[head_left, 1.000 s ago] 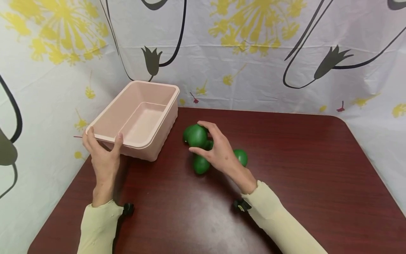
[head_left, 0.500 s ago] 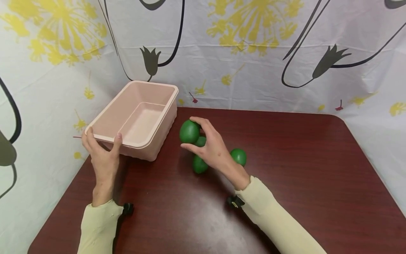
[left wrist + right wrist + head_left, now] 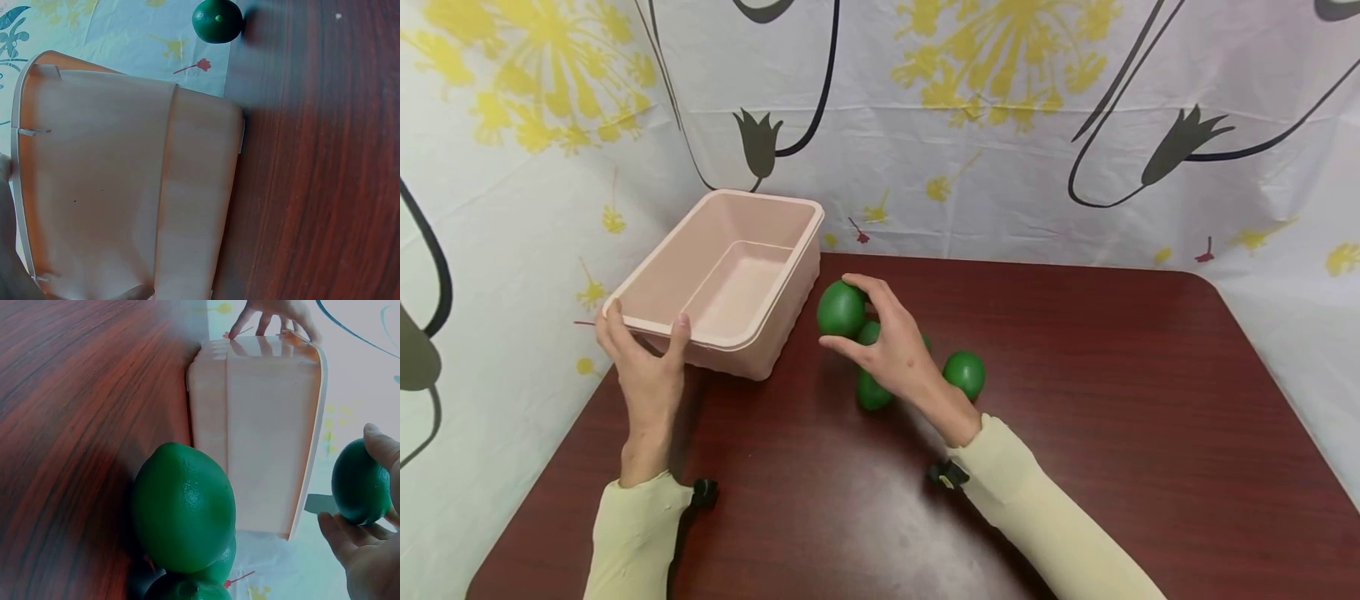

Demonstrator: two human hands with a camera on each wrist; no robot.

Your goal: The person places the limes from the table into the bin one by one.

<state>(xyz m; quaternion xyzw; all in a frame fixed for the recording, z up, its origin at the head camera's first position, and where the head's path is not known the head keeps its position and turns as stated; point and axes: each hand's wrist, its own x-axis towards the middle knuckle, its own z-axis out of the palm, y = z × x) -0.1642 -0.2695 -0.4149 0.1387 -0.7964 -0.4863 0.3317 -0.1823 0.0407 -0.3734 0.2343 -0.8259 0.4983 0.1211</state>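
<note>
A smooth green lime [image 3: 841, 309] is held between the thumb and fingers of my right hand [image 3: 898, 350], raised above the other limes and just right of the bin. In the right wrist view the held lime [image 3: 359, 484] shows clearly in those fingers. My left hand [image 3: 646, 383] grips the near-left corner of a pale pink plastic bin [image 3: 801, 279], its thumb at the rim. The bin's visible inside holds nothing. Under my right hand lie more limes, including a front lime [image 3: 873, 393], partly hidden. A separate lime [image 3: 964, 373] rests beside my right wrist.
The dark red wooden table [image 3: 1120, 400] stretches to the right and toward the front. A white sheet [image 3: 1000, 183] with yellow flower prints hangs behind the table and along its left side, close to the bin.
My right hand has carried the lime left and slightly up, away from the others and nearer the bin. The left hand and bin have stayed in place.
</note>
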